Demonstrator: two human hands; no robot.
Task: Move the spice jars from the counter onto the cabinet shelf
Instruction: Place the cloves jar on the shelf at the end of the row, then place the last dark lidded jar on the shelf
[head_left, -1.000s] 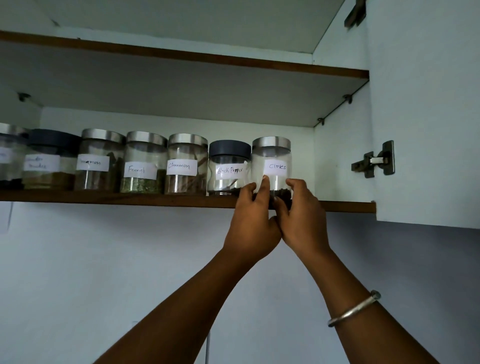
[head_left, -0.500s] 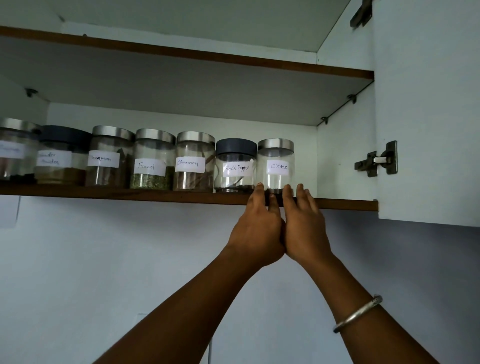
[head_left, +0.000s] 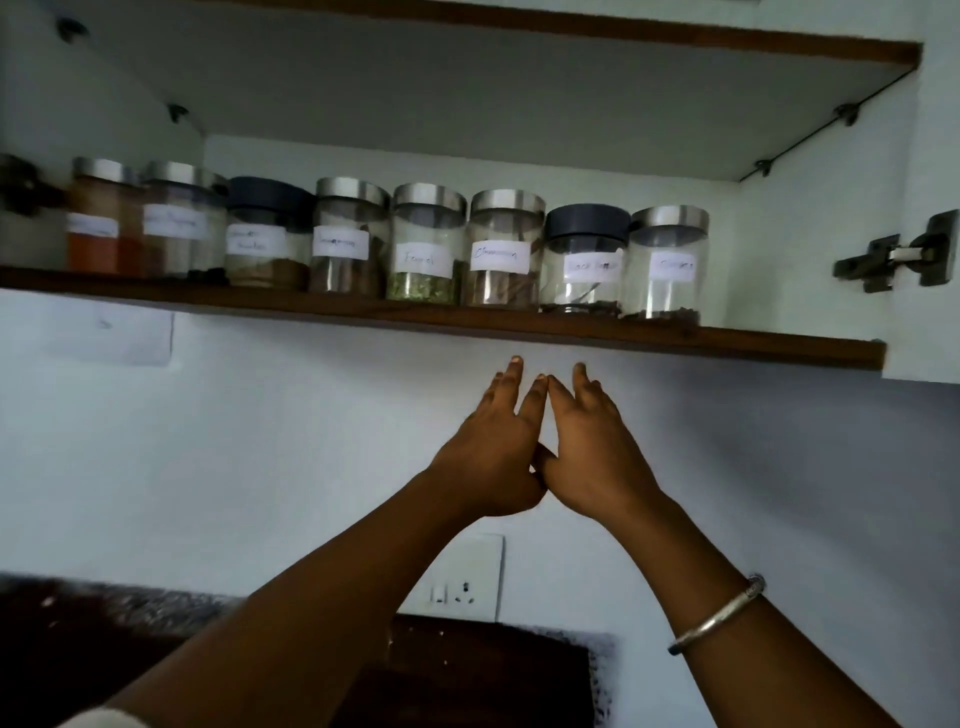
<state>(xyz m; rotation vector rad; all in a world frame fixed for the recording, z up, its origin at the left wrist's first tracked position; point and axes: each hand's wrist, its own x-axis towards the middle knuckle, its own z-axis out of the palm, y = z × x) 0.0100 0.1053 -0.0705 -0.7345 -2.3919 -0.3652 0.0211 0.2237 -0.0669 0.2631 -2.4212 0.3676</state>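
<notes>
Several labelled spice jars stand in a row on the wooden cabinet shelf (head_left: 769, 347). The clear cloves jar (head_left: 667, 265) with a steel lid is the rightmost, beside the dark-lidded black pepper jar (head_left: 584, 260). Further left stand the cinnamon jar (head_left: 504, 249) and the fennel jar (head_left: 427, 244). My left hand (head_left: 491, 447) and my right hand (head_left: 592, 447) are raised side by side below the shelf edge, thumbs touching, fingers extended and holding nothing. Neither hand touches a jar.
The open cabinet door with its metal hinge (head_left: 904, 254) stands at the right. A white wall socket (head_left: 467, 577) sits below my hands. A dark speckled counter (head_left: 104, 623) and a dark wooden board (head_left: 493, 670) lie at the bottom.
Both hands let go of the cloves jar and dropped below the shelf edge. The view tilted down, bringing the counter and wall socket into sight.
</notes>
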